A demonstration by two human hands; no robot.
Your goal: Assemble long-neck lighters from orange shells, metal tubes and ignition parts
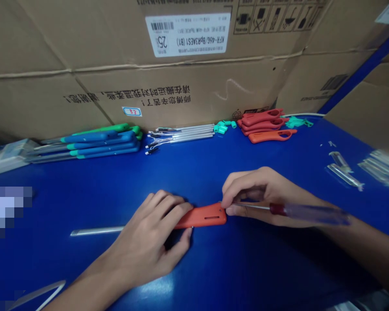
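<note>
Work at the orange handle's end

On the table (246,272), the left hand (157,222) has its fingers closed over the orange handle (201,215), a metal rod (97,231) showing left. The right hand (262,196) grips a screwdriver (278,209) at the handle's right end. Likely step: fastening; next calls for steadying the handle, aligning the tip.

Handle (210,221) on table (246,268) before rods (192,133)

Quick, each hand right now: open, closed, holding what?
Left hand: closed over the orange handle.
Right hand: closed, holding a screwdriver by its shaft.
</note>
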